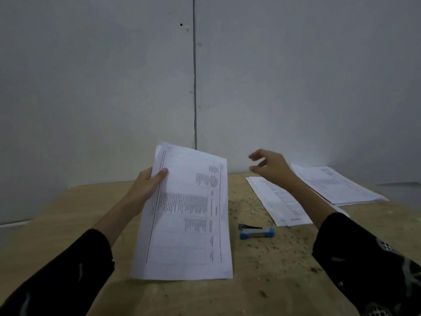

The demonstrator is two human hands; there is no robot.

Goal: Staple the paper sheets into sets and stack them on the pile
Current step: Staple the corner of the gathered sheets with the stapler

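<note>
While the set is up off the table, left hand (148, 182): clamped on the left edge of the paper sheets (189, 213), thumb on top and fingers behind. This keeps them together and tilted toward the camera.
Paper sheets: more than one, since a second corner peeks out at the top, just above the left thumb. The lower end is down near the table (68, 206); I cannot tell whether it touches. No staple is visible.
Right hand (271, 168): raised, with thumb and fingers apart and loosely curled, gripping nothing. It hangs to the right of the held sheets without touching them.
Stapler (256, 231): lies flat on the table, below the right hand and nearer the body, just right of the sheets. Likely parked there for a quick right-hand grab.
Near pile (273, 197): under the right wrist and forearm, fanned out a bit.
Far pile (337, 185): beyond the right forearm, apart from the near pile. I cannot tell which pile holds finished sets.
Step (a guess): set gathered and squared, with the stapling not yet done.
Next need: the free hand takes the stapler while the left keeps the edges aligned.
Risk: the sheets could slip out of line in a one-edge hold.
</note>
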